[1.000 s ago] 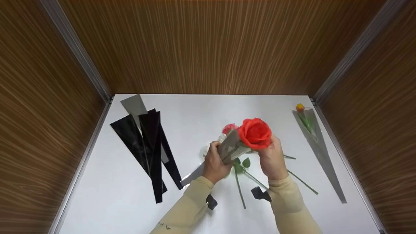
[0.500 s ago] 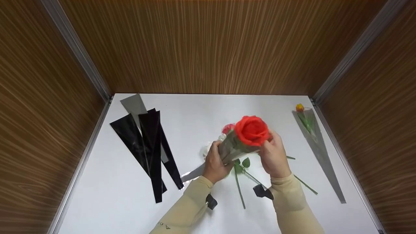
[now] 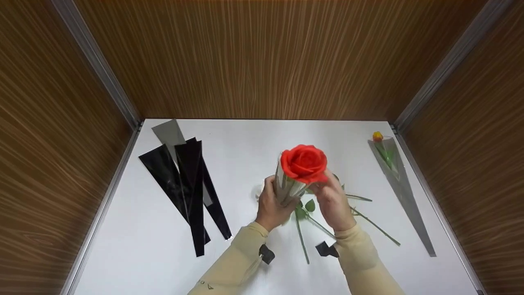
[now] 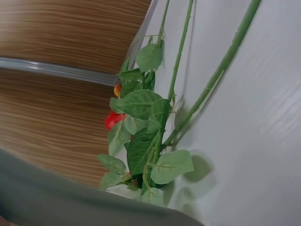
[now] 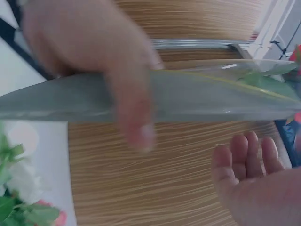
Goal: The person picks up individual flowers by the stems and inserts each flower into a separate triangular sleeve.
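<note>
My left hand (image 3: 276, 207) grips a clear grey cone-shaped flower sleeve (image 3: 285, 184). A red rose (image 3: 303, 164) stands in it, its bloom above the rim and leaves (image 5: 268, 84) inside. In the right wrist view the left thumb (image 5: 136, 115) lies across the sleeve. My right hand (image 3: 333, 203) is at the bloom's right underside, fingertips right at the lower petals. Its fingers (image 5: 240, 153) are loosely bent and apart below the sleeve in the right wrist view. The left wrist view shows the sleeve's grey side (image 4: 80, 197) along the bottom.
Several dark sleeves (image 3: 190, 176) and a grey one (image 3: 169, 131) lie at the left. Under the hands are loose flowers with green stems (image 3: 302, 239), leaves (image 4: 141, 103) and a white bloom (image 5: 23, 181). A sleeved yellow-orange tulip (image 3: 377, 136) lies right. Wood-grain walls (image 3: 262, 61) enclose the table.
The bloom has moved left and now stands more upright, with the sleeve tipped up. My right hand has shifted left along with it, while my left hand keeps its grip.
</note>
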A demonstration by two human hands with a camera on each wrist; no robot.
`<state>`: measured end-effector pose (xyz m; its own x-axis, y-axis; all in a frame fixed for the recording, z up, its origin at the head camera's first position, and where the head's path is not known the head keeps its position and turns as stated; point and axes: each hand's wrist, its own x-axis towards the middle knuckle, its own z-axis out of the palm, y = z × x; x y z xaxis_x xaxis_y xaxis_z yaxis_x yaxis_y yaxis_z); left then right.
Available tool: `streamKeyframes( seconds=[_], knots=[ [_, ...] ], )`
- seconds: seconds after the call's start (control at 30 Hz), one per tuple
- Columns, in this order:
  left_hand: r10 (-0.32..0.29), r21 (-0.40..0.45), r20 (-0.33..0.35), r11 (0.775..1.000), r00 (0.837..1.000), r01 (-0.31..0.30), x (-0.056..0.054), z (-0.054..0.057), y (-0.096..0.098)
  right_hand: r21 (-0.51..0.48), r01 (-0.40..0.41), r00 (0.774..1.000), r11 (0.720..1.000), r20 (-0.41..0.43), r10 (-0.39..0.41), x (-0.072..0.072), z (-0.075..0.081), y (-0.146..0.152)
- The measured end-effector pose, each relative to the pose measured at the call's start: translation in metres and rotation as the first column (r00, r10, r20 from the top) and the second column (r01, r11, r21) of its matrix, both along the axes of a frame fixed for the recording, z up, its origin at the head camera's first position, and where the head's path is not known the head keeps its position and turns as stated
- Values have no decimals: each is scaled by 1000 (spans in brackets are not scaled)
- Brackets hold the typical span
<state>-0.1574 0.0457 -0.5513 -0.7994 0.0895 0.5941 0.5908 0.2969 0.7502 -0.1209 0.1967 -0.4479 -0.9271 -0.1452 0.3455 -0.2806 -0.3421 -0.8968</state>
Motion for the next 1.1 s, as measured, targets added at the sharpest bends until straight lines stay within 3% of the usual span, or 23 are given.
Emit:
streamKeyframes(
  seconds=[0.07, 0.13, 0.23, 0.37, 0.6, 0.87, 1.0, 1.1],
  knots=[
    [22, -3, 6, 1000, 1000, -22, 1, 4, 1, 140, 23, 1000, 990, -18, -21, 1, -9, -1],
    [45, -14, -13, 999, 999, -46, 1, 7, 2, 268, 59, 998, 962, -38, -51, 1, -18, -2],
    [61, -35, -51, 997, 997, -63, 1, 12, 3, 373, 115, 993, 921, -72, -95, -1, -27, -5],
    [48, -43, -69, 998, 996, -51, 2, 16, 5, 387, 201, 978, 900, -126, -165, -4, -31, -7],
    [1, -25, -38, 1000, 999, -2, 1, 20, 3, 424, 325, 945, 845, -180, -274, -8, -25, -11],
    [-5, -44, -72, 999, 997, 2, -4, 29, 2, 444, 393, 916, 805, -262, -303, 4, 7, -26],
    [-66, -34, -21, 997, 998, 65, -5, 35, 1, 438, 444, 891, 782, -308, -333, 2, 14, -26],
    [-138, -24, -33, 990, 990, 137, -4, 44, -5, 441, 467, 878, 767, -334, -343, 1, 19, -23]
  ],
)
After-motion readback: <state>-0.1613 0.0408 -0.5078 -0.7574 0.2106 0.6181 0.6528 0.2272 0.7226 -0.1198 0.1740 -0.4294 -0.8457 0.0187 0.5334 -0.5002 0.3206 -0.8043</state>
